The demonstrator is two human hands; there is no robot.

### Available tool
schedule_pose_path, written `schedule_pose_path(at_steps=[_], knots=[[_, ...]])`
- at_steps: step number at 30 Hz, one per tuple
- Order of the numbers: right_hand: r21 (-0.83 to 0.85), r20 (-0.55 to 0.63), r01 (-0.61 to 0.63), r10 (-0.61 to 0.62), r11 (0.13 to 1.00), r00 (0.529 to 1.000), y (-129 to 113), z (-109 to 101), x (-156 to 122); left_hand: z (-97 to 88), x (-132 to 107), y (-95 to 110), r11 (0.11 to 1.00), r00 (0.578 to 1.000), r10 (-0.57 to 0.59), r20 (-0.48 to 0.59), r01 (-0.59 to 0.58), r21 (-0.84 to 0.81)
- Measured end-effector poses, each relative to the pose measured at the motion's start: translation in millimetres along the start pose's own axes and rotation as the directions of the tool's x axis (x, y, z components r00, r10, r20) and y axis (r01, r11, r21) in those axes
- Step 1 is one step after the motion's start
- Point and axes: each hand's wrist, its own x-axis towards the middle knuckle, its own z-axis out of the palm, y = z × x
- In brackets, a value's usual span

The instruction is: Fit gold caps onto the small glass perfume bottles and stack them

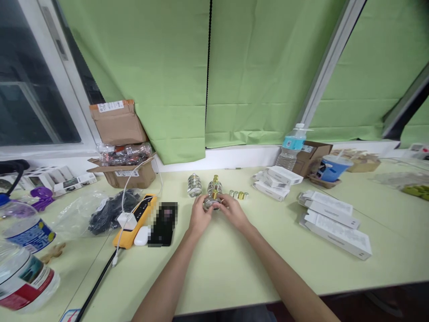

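Observation:
Both my hands close round a clear glass bottle [211, 204] with a gold neck piece, low over the table. My left hand [199, 215] grips its left side, and my right hand [234, 212] has its fingers on the right side. Just behind it stands another ribbed glass bottle [210, 187] with a gold top, partly hidden by the held one. To the left is a ribbed clear bottle [194, 185] with a silvery look. Several small silver and gold caps [241, 195] form a row right of the bottles.
On the left lie a black phone [163, 226], a white case [142, 235], a yellow power strip [137, 219] and cables. White boxes [335, 230] are stacked to the right. Behind them stand a water bottle [291, 147] and a blue cup [331, 169]. An open carton [130, 174] sits back left.

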Motion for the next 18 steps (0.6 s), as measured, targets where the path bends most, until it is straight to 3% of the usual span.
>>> schedule_pose_path(at_steps=[5, 10, 14, 18], knots=[[-0.081, -0.08, 0.015, -0.021, 0.997, 0.997, 12, 1, 3, -9.0, 1, 2, 0.979, 0.99, 0.049, -0.135, -0.021, 0.205], [-0.094, -0.176, -0.017, 0.0, 0.995, 0.984, 21, 8, 3, -16.6, 9, -8, 0.949, 0.948, 0.07, -0.31, 0.032, 0.313], [-0.261, -0.221, -0.078, 0.019, 0.962, 0.975, 21, 14, 2, -13.5, 19, -22, 0.939, 0.947, 0.021, -0.319, 0.092, 0.333], [-0.344, -0.178, -0.076, 0.015, 0.936, 0.984, 23, 17, 4, -11.4, 31, -28, 0.928, 0.953, 0.048, -0.299, 0.069, 0.367]])
